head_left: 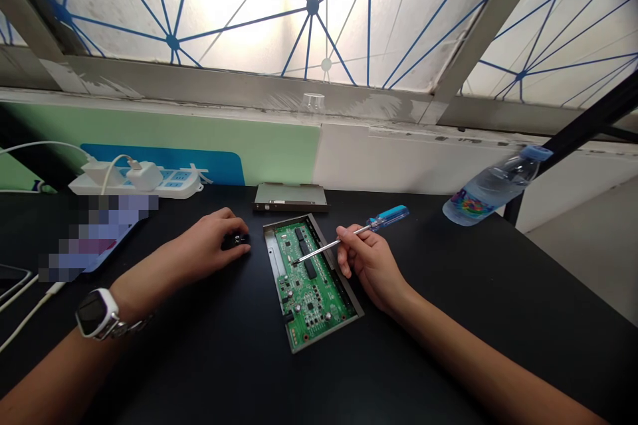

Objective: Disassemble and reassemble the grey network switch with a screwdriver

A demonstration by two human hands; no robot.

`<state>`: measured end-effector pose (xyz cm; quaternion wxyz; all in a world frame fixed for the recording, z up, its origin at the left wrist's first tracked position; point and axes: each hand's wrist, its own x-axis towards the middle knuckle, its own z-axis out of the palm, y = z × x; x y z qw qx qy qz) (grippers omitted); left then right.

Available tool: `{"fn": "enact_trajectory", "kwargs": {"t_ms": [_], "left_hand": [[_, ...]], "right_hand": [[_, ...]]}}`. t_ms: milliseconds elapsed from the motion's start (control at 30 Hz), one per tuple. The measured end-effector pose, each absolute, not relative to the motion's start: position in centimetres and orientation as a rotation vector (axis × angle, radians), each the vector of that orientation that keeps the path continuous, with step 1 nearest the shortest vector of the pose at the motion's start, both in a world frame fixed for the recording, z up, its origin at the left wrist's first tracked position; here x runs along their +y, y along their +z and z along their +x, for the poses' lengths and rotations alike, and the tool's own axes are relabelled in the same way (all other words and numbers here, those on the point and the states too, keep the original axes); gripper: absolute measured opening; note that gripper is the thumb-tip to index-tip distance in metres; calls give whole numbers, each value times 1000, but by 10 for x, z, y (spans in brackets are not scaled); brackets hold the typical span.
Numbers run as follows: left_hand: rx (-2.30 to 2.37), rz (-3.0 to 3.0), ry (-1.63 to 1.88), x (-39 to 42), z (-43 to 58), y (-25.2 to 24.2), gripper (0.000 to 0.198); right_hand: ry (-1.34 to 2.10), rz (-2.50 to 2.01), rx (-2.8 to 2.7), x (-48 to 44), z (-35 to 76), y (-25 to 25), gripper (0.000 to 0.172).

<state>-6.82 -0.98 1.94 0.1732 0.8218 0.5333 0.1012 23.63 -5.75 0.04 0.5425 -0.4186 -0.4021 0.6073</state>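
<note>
Near the table's (468,272) far edge, the circuit board (323,297) is apparently being worked on: the screwdriver (389,216) is pinched by the right hand (369,260); steady aim seems needed. The left hand's (212,239) grip cannot be told.

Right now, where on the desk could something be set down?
Bare desk lies between the right hand and bottle, and nearer than the board, between the forearms. Crowded: far left, with power strip and cables, and at the board, under the screwdriver.

A blue-handled screwdriver (388,217) slants over a metal-framed green circuit board (315,285).
</note>
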Motion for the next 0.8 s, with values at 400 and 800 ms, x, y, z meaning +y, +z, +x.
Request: {"fn": "enact_trajectory", "kwargs": {"t_ms": [400,800], "left_hand": [[1544,2476,410,-10,-68,-1,21],[1383,2465,741,-18,-23,4,28]], "right_hand": [[1424,-1029,-1004,-58,237,-1,39],[1417,-1005,-1024,-58,236,-2,42]]}}
